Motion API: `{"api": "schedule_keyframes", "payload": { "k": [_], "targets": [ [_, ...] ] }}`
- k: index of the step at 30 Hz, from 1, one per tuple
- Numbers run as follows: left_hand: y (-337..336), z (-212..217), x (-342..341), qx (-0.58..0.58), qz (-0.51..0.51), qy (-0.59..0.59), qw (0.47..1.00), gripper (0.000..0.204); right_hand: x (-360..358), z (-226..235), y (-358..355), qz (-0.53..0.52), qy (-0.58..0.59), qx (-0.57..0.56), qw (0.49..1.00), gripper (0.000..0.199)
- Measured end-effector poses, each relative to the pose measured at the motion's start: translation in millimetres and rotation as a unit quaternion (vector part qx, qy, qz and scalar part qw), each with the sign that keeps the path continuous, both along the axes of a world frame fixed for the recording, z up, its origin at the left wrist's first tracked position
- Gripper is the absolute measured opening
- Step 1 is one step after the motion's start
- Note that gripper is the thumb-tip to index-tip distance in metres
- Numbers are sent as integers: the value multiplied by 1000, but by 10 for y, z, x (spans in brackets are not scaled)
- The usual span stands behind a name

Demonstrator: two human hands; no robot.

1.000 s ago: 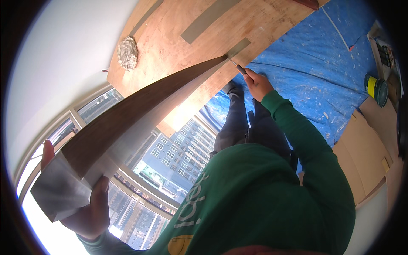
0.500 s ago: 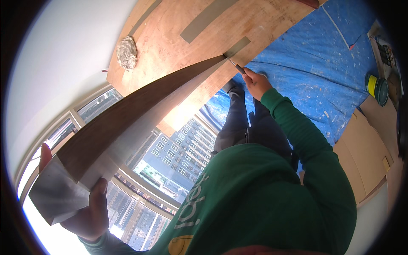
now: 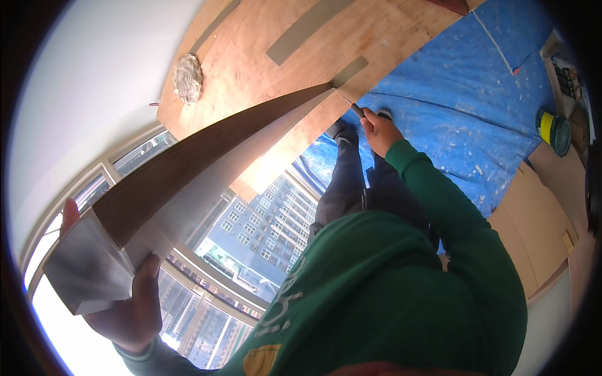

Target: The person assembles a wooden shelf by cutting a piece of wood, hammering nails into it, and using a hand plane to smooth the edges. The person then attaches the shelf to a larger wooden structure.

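Observation:
A long brown strip with a silvery side [image 3: 207,156] runs slantwise from lower left up to a wooden board [image 3: 244,69]. My left hand [image 3: 135,313] grips its near end, thumb on one side and fingertips on the other, beside a shiny silvery end piece [image 3: 88,263]. The strip's far end meets a grey-green strip [image 3: 349,72] on the board. My right hand [image 3: 380,131] is closed round the dark handle of a slim tool [image 3: 357,109]. Its thin pale tip points at that far end; whether it touches is too small to tell.
A crumpled pale bundle [image 3: 187,79] lies on the board's left side, near more grey-green strips [image 3: 307,31]. Blue sheeting [image 3: 439,106] covers the floor. To the right are a dark tub with a yellow band [image 3: 554,133] and cardboard [image 3: 533,225]. Windows [image 3: 244,232] stand left.
The near end of the long strip has shifted slightly up and right with my left hand. My right hand and the tool have drawn back a little from the strip's far end.

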State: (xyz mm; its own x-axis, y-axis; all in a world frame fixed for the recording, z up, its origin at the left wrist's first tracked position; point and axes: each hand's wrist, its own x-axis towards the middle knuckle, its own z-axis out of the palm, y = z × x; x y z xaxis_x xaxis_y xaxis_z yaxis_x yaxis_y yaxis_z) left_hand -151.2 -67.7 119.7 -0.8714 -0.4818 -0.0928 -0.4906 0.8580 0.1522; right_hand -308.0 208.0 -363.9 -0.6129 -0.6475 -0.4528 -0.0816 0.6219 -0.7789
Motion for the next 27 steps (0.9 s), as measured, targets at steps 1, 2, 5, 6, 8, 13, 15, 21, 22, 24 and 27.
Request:
{"api": "schedule_keyframes", "payload": {
  "k": [1,2,5,6,8,13,15,21,22,24,27],
  "targets": [
    [39,1,21,4,7,-2,1000,80,-13,85,-1,14,-11,19,1000,36],
    [63,5,30,10,11,-4,1000,81,-16,156,3,25,-20,38,999,36],
    [141,17,-97,-4,-43,-28,999,81,153,19,207,23,57,-12,998,36],
    [125,27,-96,8,-24,-28,999,80,115,12,191,18,39,-14,999,37],
    [98,19,-82,23,5,-22,999,79,12,32,159,10,4,-18,1000,38],
    [148,39,-58,36,14,-29,999,76,22,261,176,-14,-63,-9,998,37],
    [167,31,-73,38,4,-22,999,75,11,175,141,-17,-46,-46,998,37],
    [240,43,-76,37,3,-18,999,72,-157,184,-114,-3,-59,11,998,41],
    [235,52,-58,31,1,-22,999,72,-160,167,-134,-3,-53,9,999,41],
    [236,42,-42,31,2,-17,999,71,-155,141,-157,-5,-40,6,999,42],
    [229,30,-37,33,8,-10,999,71,-140,133,-183,-1,-58,27,998,43]
  ]
}}
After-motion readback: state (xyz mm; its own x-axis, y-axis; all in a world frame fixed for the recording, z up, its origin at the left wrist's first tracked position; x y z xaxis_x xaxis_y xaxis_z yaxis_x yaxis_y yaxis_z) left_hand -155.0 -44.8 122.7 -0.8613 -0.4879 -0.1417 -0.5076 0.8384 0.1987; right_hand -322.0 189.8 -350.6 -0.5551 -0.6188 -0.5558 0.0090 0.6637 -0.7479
